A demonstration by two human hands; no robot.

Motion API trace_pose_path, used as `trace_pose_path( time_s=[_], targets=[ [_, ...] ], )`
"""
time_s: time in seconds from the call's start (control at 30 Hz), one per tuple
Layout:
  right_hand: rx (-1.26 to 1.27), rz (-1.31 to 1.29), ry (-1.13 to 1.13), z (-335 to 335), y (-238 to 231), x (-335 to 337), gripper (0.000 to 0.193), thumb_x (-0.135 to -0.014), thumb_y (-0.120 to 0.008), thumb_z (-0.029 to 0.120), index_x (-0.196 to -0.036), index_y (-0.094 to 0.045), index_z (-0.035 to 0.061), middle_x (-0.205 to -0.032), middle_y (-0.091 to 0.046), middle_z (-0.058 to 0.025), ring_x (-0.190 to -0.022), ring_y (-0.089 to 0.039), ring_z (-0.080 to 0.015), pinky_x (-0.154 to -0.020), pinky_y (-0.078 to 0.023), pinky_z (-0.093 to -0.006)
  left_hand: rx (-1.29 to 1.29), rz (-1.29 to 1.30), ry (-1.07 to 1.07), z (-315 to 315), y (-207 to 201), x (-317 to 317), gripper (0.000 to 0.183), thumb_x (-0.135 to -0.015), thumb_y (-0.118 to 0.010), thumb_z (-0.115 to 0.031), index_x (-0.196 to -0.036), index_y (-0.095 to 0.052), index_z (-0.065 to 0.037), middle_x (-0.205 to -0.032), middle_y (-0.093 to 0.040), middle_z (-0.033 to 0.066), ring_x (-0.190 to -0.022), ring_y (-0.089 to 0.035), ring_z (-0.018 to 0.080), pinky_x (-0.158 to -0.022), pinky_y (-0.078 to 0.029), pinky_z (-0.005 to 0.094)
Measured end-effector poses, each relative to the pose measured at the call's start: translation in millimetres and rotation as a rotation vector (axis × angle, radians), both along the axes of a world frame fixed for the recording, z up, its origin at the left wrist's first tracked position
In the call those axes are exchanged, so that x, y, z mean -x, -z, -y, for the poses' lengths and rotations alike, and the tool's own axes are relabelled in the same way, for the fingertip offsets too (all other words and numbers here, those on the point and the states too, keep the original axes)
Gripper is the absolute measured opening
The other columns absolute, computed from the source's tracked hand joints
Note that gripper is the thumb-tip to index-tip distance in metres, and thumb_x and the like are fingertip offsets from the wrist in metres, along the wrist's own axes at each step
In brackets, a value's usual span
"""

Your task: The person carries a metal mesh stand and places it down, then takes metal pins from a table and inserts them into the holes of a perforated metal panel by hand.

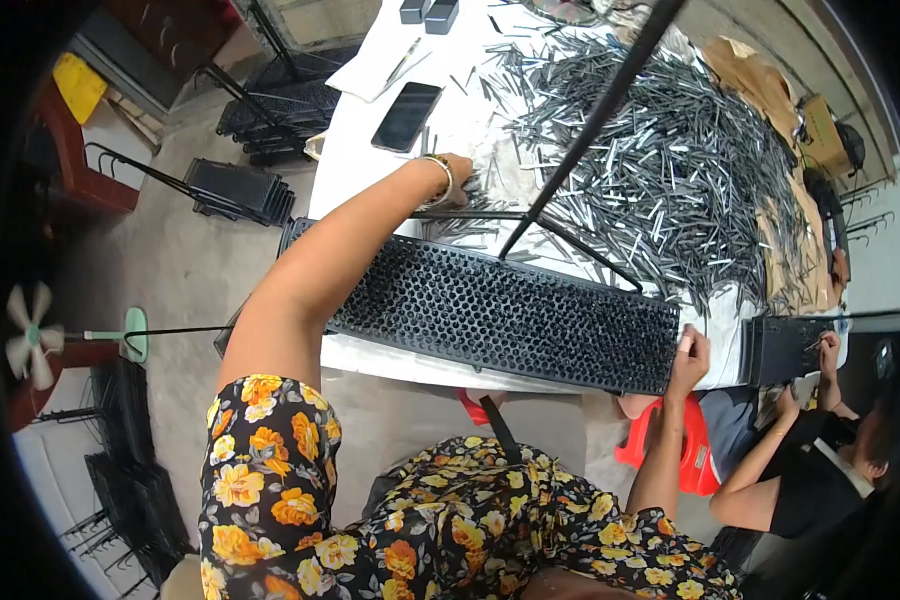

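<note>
Head view, black perforated tray (510, 310): lies lengthwise before you along the near edge of the white-covered table (355, 185), rows of round holes uppermost, your left forearm crossing over its left part.
Your left hand (454, 178): reaches past the tray's far edge to the near-left fringe of the loose strips; the fingers point away and are partly hidden, so whether they are apart or together on a strip you cannot tell.
Your right hand (690, 358): fingers bent, just beside the tray's right end; whether they are clamped on its rim or on a small piece you cannot tell.
Dark slender strips (650, 175): heaped beyond the tray, the main mass to the right of your left fingers and farther from you than your right fingers.
Black rod (595, 115): slants from the upper edge down toward the tray's far side.
Smartphone (407, 116): lies beyond your left wrist, near a pen (403, 62).
Co-worker (820, 450): sits to your right, hands at a dark tray (778, 350).
</note>
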State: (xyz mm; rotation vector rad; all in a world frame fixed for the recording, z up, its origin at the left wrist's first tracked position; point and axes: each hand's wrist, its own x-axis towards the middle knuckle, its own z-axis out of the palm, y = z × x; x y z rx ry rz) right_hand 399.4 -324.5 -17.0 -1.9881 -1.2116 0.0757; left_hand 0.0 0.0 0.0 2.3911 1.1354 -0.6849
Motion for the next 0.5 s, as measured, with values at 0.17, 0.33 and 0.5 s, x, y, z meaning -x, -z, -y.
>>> trace_pose_path(
  time_s=[0.17,0.33,0.5],
  targets=[
    [-0.134,0.048,-0.419,-99,-132,69,0.020,-0.082,-0.062,0.006,-0.100,-0.062,-0.0019,-0.091,-0.060,-0.0102,-0.078,-0.056,-0.0165,-0.070,-0.045,-0.0257,0.123,-0.029,-0.106,12,-30,-4,0.053,-0.070,-0.071,-0.039,-0.095,-0.062,0.007,-0.097,-0.064,0.0228,-0.090,-0.062,0.0331,-0.079,-0.049,0.0375],
    [0.144,-0.298,-1.006,-140,-168,156,0.057,-0.073,-0.074,0.017,-0.123,-0.051,0.0008,-0.105,-0.058,-0.0115,-0.092,-0.056,-0.0200,-0.085,-0.043,-0.0316,0.146,0.102,-0.090,46,-57,-25,0.054,-0.072,-0.068,-0.040,-0.096,-0.063,0.008,-0.098,-0.063,0.0227,-0.093,-0.062,0.0327,-0.080,-0.049,0.0386],
    [0.511,-0.298,-1.224,-147,-166,183,0.024,-0.081,-0.066,0.024,-0.080,-0.065,-0.0007,-0.073,-0.061,-0.0117,-0.072,-0.057,-0.0245,-0.067,-0.044,-0.0327,0.170,0.178,-0.206,56,-63,-3,0.051,-0.078,-0.065,-0.035,-0.112,-0.056,0.001,-0.104,-0.062,0.0194,-0.098,-0.060,0.0328,-0.085,-0.047,0.0381]
  ],
)
